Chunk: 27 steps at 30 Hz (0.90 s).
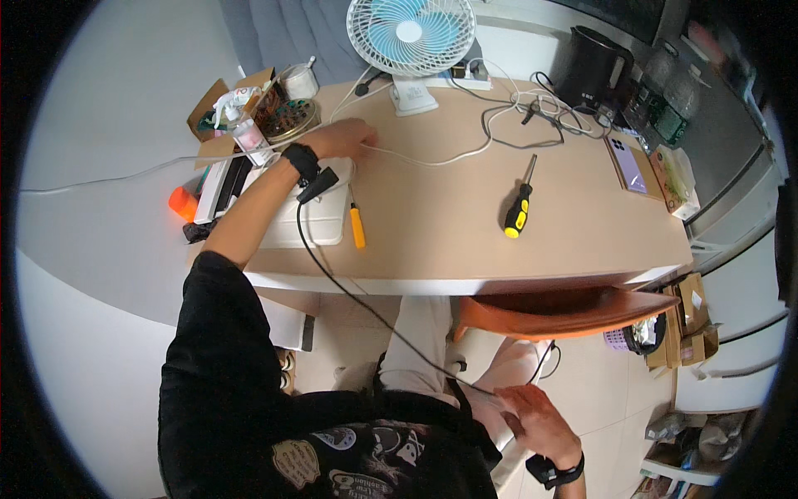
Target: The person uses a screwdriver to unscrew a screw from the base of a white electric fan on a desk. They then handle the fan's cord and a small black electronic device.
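My left hand is above the far left of the desk, close to a white cable; its fingers are blurred. A black cable with a thick black end hangs from beside my left wrist down toward my lap. There my right hand is curled, with the cable meeting its fingertips. An orange-handled screwdriver lies beside a flat white case under my left forearm. A black and yellow screwdriver lies right of the desk's middle, touched by neither hand.
A white and blue fan stands at the back of the desk. Tangled cables lie before a black kettle. A purple phone and a tissue box are at right. An orange-brown chair sits against the front edge.
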Available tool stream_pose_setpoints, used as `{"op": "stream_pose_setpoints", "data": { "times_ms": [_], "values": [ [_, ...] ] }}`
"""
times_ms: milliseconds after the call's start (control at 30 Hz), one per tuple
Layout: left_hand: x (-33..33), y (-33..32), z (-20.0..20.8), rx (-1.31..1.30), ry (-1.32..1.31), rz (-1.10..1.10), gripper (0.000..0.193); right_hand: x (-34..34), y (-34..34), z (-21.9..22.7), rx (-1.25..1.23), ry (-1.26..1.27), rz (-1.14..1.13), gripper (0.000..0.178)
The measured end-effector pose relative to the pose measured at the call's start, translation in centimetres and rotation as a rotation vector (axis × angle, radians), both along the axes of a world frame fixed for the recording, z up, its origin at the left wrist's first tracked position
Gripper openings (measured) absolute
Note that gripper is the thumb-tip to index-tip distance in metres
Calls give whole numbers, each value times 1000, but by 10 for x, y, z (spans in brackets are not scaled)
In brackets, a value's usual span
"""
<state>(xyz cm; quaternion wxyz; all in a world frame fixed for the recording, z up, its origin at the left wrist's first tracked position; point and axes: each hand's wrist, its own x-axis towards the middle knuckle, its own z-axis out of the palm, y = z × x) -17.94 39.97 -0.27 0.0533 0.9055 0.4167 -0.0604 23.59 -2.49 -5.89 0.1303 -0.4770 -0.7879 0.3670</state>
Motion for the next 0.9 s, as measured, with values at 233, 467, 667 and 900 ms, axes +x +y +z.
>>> {"op": "stream_pose_setpoints", "data": {
  "times_ms": [233, 467, 667, 900],
  "values": [
    [12, -15, 22, 240, -150, -165, 33, 9, -6, 2, -54, 40, -42, 50],
    [53, -149, 82, 26, -494, 45, 30, 8, 6, 43, 101, 264, -137, 37],
    [93, -265, 35, -224, -782, -107, 31, -3, 9, 46, 167, 782, -375, 20],
    [160, -364, -11, -676, -904, -200, 28, 7, 38, 47, 109, 1804, -337, 17]
  ]
}}
